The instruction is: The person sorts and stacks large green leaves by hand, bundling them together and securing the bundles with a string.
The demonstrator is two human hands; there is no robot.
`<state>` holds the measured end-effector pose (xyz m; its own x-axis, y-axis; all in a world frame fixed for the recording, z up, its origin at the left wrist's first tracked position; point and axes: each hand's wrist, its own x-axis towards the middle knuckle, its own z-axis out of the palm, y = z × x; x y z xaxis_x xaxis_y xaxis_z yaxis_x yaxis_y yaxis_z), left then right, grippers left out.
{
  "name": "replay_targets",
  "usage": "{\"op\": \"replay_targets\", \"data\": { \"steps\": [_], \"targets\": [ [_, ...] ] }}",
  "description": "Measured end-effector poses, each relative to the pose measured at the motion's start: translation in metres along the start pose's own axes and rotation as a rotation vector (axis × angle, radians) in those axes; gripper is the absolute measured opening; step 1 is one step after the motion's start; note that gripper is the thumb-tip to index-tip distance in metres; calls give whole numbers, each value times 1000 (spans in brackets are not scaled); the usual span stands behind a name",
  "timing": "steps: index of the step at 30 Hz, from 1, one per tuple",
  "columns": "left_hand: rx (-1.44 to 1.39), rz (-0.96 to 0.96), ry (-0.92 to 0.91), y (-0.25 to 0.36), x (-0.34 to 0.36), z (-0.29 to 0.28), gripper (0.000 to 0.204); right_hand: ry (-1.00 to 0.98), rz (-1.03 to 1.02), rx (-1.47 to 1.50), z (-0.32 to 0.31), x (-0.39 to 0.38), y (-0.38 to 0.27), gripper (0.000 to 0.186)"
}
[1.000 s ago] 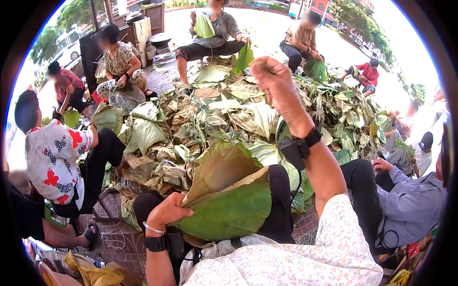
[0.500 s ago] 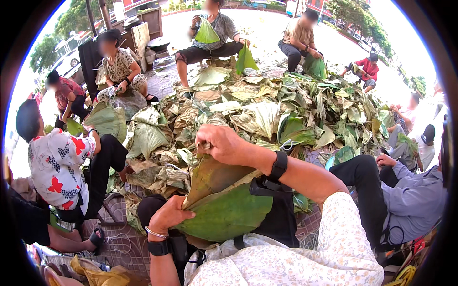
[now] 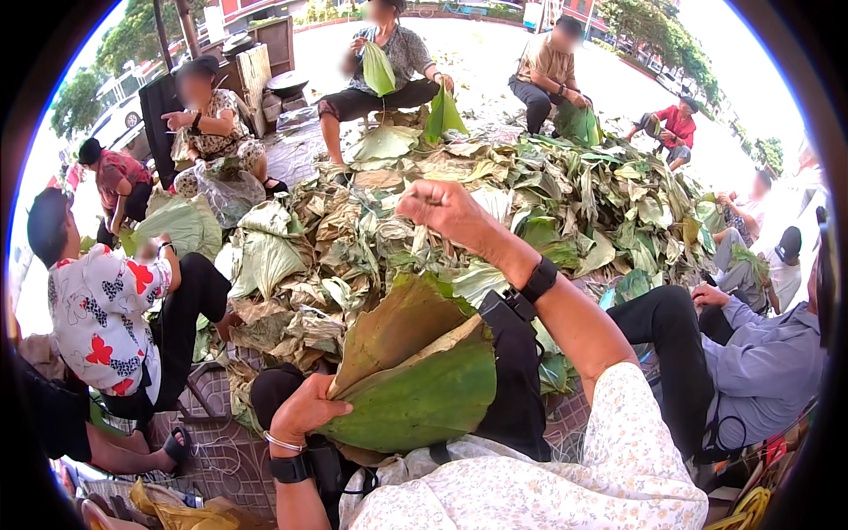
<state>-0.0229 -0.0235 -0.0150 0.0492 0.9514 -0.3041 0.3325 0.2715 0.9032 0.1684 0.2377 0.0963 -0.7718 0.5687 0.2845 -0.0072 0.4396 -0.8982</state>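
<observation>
My left hand (image 3: 305,408) pinches the folded leaf bundle (image 3: 415,380), its long axis toward one o'clock; my right hand (image 3: 442,208), seemingly fisted, hangs above the leaf pile (image 3: 530,194) at twelve.

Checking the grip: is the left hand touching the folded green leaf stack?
Touching. The head view shows the left hand gripping the folded leaf stack at its lower left edge.

A stack of folded leaves (image 3: 415,380) is held on the lap, gripped at its left edge by the left fingers (image 3: 329,408). The big heap of leaves (image 3: 459,221) is spread just beyond and beneath the right fingers (image 3: 424,196). Seated people are ranged behind and beside the heap.
</observation>
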Motion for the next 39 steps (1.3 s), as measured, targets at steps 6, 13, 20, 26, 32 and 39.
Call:
{"op": "replay_targets", "data": {
  "steps": [6,13,20,26,32,39],
  "targets": [
    [-43,4,-1,6,-3,1,26,-419,-6,-299,20,-2,23,22],
    [-169,-30,20,5,-11,5,29,206,261,169,22,1,41,15],
    [-394,-1,74,-13,-26,-2,28,229,81,364,-24,-18,42,14],
    [-366,7,151,-15,-30,-2,29,-31,1,88,4,-45,24,20],
    [-317,32,149,-12,-32,-2,29,-163,-27,-136,23,-50,12,31],
    [-308,11,134,-11,-34,-2,27,-45,-187,-390,40,-48,29,24]
  ]
}}
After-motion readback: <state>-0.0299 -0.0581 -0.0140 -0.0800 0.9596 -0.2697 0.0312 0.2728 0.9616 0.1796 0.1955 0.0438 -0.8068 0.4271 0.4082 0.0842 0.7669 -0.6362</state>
